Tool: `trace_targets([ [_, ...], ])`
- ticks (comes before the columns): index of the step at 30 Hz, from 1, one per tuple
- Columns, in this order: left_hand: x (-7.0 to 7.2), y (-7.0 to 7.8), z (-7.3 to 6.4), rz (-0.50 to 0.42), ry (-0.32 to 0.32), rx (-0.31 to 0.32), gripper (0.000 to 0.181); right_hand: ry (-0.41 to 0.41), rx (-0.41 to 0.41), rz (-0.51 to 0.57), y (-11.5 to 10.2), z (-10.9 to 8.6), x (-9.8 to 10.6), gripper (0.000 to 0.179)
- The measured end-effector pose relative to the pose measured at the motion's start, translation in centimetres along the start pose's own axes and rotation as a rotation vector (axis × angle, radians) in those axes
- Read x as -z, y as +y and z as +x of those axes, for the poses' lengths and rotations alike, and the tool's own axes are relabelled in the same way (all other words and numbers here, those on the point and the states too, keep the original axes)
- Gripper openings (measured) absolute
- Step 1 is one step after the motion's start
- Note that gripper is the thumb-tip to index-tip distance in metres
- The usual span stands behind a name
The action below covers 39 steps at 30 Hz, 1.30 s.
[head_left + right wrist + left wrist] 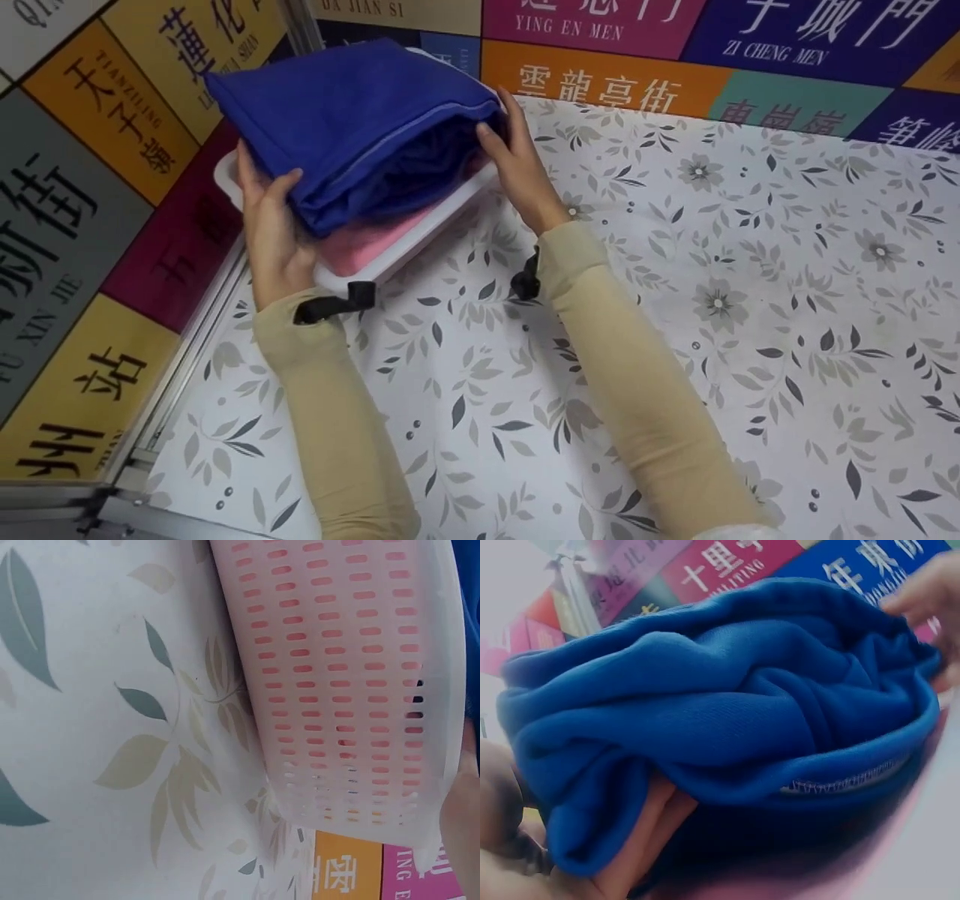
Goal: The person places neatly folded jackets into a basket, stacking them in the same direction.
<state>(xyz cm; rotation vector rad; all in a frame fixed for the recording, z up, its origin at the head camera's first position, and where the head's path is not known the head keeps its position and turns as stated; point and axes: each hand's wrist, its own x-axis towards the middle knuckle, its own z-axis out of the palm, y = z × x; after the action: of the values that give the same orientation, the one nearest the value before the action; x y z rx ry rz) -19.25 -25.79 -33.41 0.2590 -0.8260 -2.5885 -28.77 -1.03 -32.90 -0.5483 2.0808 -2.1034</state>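
A folded blue cloth garment (352,112) is held over a white plastic basket (431,225) with slotted sides. My left hand (274,225) grips the garment's near left end, thumb on top; in the left wrist view, fingers (649,832) show under its folds. At the far right end, my right hand (525,165) holds it with the thumb on its upper side. Pink fabric (379,244) lies in the basket beneath the blue garment. In the right wrist view the slotted basket wall (330,652) fills the right half, with part of the hand beside its rim.
The basket stands in the table's back left corner, close to colourful panels (600,82) printed with place names. A metal frame edge (176,360) runs along the left side. White cloth with a leaf and flower print (712,262) covers the table.
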Motion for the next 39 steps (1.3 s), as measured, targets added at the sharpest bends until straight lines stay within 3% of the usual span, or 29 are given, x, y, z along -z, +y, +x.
trace_targets([
  [2, -0.2, 0.1, -0.2, 0.198, -0.016, -0.016, 0.077, 0.005, 0.030, 0.031, 0.3, -0.1, 0.1, 0.058],
  [7, -1.3, 1.0, -0.8, 1.138, -0.003, -0.032, 0.064, 0.011, 0.075, 0.108, 1.2, -0.5, 0.6, 0.058],
  [8, -1.5, 1.2, -1.0, 1.278, 0.003, -0.025, 0.064, 0.004, 0.077, 0.112, 1.3, -0.6, 0.7, 0.058],
  [9, -1.7, 1.4, -1.1, 1.378, 0.005, -0.017, 0.065, -0.010, 0.081, 0.113, 1.4, -0.8, 0.7, 0.059],
  [13, -2.4, 2.2, -1.9, 1.576, 0.027, -0.022, 0.068, -0.068, 0.077, 0.082, 1.4, -1.6, 1.1, 0.061],
  [17, -3.1, 2.9, -2.6, 1.651, 0.028, -0.065, 0.071, -0.123, 0.080, 0.044, 1.2, -2.5, 1.6, 0.062],
  [21, -3.7, 3.5, -3.4, 1.697, -0.061, -0.062, 0.072, -0.175, 0.113, -0.017, 0.4, -3.6, 2.1, 0.059],
  [25, -4.3, 3.9, -4.2, 1.724, -0.165, -0.060, 0.073, -0.207, 0.167, -0.242, -0.6, -5.0, 2.6, 0.054],
  [30, -5.4, 4.4, -5.3, 1.667, -0.224, -0.193, 0.070, -0.225, 0.248, -0.598, 0.3, -6.8, 4.2, 0.048],
  [35, -6.5, 4.4, -6.3, 1.627, -0.343, -0.307, 0.055, -0.263, 0.278, -0.772, 1.2, -8.7, 6.3, 0.045],
  [39, -7.1, 2.6, -6.0, 1.533, -0.442, -0.396, 0.042, -0.335, 0.264, -0.915, 0.6, -10.9, 7.3, 0.045],
])
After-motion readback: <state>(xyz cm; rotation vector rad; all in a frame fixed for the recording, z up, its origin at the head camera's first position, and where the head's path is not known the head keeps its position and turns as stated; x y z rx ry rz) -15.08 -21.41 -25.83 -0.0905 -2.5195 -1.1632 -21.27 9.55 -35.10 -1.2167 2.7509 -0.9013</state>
